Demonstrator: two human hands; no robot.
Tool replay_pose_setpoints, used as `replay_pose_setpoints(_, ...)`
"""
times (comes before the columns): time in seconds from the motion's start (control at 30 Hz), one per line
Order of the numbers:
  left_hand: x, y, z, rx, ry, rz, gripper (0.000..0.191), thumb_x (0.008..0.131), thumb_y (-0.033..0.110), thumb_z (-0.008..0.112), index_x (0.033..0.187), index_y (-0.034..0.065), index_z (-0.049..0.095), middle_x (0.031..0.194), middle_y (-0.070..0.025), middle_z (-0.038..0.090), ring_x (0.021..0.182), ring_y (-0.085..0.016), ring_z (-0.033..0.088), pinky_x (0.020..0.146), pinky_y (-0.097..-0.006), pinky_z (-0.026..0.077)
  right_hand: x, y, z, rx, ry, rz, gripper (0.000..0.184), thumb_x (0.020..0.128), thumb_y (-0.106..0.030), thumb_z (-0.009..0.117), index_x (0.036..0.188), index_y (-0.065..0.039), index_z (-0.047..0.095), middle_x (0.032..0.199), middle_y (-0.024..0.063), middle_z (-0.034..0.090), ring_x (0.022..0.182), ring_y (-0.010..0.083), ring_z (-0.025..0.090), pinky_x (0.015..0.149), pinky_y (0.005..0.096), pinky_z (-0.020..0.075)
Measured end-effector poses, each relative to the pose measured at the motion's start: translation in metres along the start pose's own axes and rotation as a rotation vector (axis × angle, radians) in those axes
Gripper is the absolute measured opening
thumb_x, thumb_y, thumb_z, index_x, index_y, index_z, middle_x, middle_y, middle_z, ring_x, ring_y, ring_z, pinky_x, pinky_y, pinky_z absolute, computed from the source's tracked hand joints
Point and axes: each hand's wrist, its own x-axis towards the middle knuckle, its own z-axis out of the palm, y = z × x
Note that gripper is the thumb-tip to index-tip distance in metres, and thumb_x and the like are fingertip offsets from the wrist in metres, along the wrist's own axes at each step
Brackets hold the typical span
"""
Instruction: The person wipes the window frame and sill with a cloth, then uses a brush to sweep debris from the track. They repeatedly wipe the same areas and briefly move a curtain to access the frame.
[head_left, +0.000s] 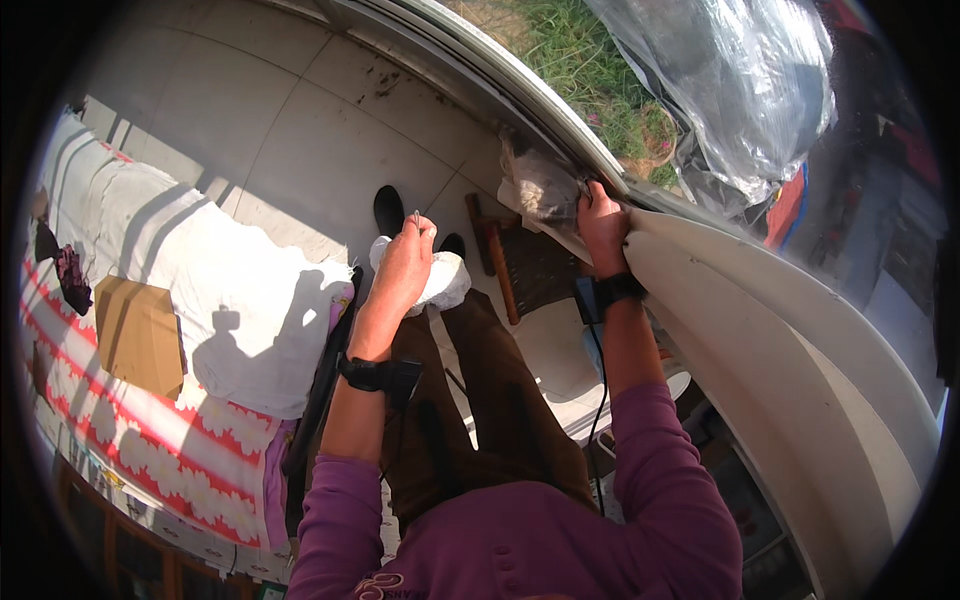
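Note:
My left hand (407, 262) is closed in front of my legs. A thin metal piece (417, 219) sticks up between its thumb and finger. A bunched white cloth (444, 283) shows on both sides of this hand, in its grip. My right hand (601, 221) has curled fingers beside the lower window frame (540, 101). A small shiny bit shows at its fingertips, but what they grip is hidden. Next to the right wrist begins a long cream sheet (772, 337), perhaps a curtain, which runs in folds to the lower right. A clear plastic bag (536, 184) lies just left of that hand.
On the left, a bed (157, 442) with a red and white flowered cover bears a white sheet (247, 262) and a flat cardboard piece (139, 337). A wooden folding stool (536, 262) stands on the tiled floor (247, 97). Grass (577, 67) and plastic sheeting (727, 82) show outside.

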Motion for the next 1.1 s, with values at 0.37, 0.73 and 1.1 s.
replay_pose_setpoints(0.37,0.127,0.048,0.052,-0.014,-0.166,0.088,0.032,0.095,0.019,0.037,0.110,-0.0012,0.056,0.081,-0.0084,0.065,0.078,-0.018,0.059,0.076,-0.0313,0.047,-0.034,0.038,0.008,0.190,-0.041,0.208,0.030,0.091,-0.032,0.056,0.119,-0.019,0.061,0.086,0.0198,0.067,0.079,0.0445,0.063,0.065,0.0524,0.0502)
replay_pose_setpoints(0.73,0.195,0.085,0.057,0.359,0.020,0.153,0.034,0.096,0.026,0.045,0.101,0.0017,0.068,0.093,-0.0196,0.068,0.091,-0.035,0.065,0.081,-0.0419,0.050,-0.044,0.036,0.014,0.361,0.013,0.191,0.032,0.092,-0.029,0.057,0.121,-0.016,0.061,0.091,0.0220,0.067,0.086,0.0431,0.063,0.071,0.0490,0.0515)
replay_pose_setpoints(1.1,0.182,0.112,0.094,0.425,0.095,-0.084,0.024,0.080,0.017,0.059,0.092,0.0000,0.071,0.099,-0.0254,0.067,0.099,-0.043,0.064,0.084,-0.0451,0.052,-0.050,0.033,0.011,0.437,-0.023,0.218,0.034,0.093,-0.026,0.057,0.122,-0.011,0.059,0.093,0.0240,0.066,0.087,0.0439,0.063,0.071,0.0481,0.0511)
